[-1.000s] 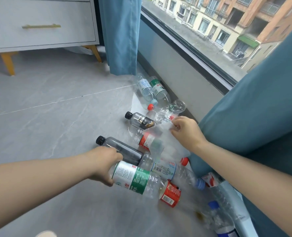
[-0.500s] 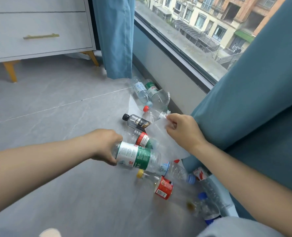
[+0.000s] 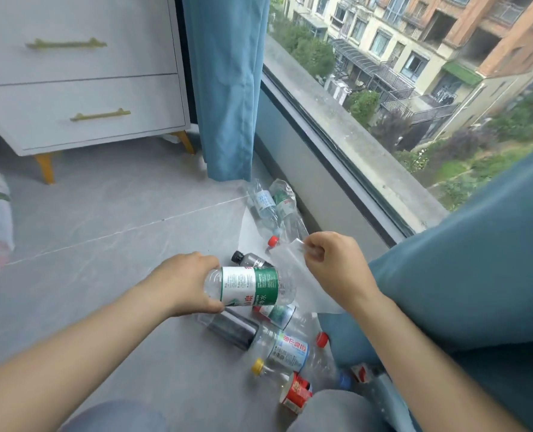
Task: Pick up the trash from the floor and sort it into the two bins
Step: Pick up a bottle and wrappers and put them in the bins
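I note left hand (image 3: 185, 283) gripping green-labelled bottle (image 3: 249, 286), right hand (image 3: 337, 266) pinching clear plastic sheet (image 3: 296, 275), bottles scattered on floor (image 3: 103, 244)

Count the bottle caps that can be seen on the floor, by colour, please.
Red caps: 2
Black cap: 1
Yellow cap: 1
Blue cap, partly hidden: 1
Total: 5

Only one camera watched, worn on the person's head. Wide-angled, it faced forward and down, close above the left hand (image 3: 187, 283) and right hand (image 3: 337, 269), taking in the floor (image 3: 103, 244), a dresser (image 3: 87, 88) far left and the window (image 3: 399, 88) on the right.
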A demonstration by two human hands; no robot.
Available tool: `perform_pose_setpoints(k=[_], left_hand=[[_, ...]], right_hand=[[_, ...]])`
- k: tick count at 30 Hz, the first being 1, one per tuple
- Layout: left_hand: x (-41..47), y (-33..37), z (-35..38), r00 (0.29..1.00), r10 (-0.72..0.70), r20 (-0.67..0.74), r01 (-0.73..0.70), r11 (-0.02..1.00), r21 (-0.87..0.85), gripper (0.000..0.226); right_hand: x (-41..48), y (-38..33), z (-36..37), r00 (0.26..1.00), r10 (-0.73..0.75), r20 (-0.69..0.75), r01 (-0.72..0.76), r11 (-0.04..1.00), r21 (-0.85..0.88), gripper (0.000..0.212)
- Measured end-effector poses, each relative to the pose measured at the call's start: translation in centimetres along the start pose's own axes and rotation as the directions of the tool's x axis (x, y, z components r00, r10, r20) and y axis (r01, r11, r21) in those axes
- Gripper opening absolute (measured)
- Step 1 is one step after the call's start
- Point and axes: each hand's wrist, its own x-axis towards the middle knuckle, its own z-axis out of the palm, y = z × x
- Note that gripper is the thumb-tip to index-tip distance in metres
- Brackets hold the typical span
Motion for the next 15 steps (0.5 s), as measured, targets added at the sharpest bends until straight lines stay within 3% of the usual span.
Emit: perform_pose_setpoints(k=[2, 6, 8, 12, 15], left_hand=[[-1.1, 0.5, -2.6, 0.999, -0.027, 0.028, 0.026, 0.999, 0.020, 0.052], [-5.3, 1.3, -10.0, 0.991, -0.116, 0.059, 0.120, 0.991, -0.064, 0.053], [-7.7, 1.6, -14.4, 0.987, -0.153, 0.053, 0.157, 0.985, -0.074, 0.054], [-11.4, 2.7, -22.2, 0.972, -0.230, 0.040, 0.233, 0.968, -0.097, 0.053], [-14.7, 4.1, -28.6, 0.963, -0.270, 0.026, 0.270, 0.949, -0.161, 0.052]], right_hand=[[0.4, -1.7, -2.1, 0.997, 0.065, 0.028, -0.066, 0.997, 0.027, 0.020], [1.2, -6.8, -8.7, 0.980, 0.120, 0.156, -0.131, 0.990, 0.056, 0.060], [1.7, -9.5, -12.4, 0.981, 0.110, 0.158, -0.116, 0.993, 0.030, 0.053], [2.3, -13.9, -19.8, 0.990, 0.118, 0.078, -0.122, 0.991, 0.046, 0.014], [2.2, -17.8, -26.5, 0.992, 0.123, 0.042, -0.125, 0.991, 0.038, 0.021]])
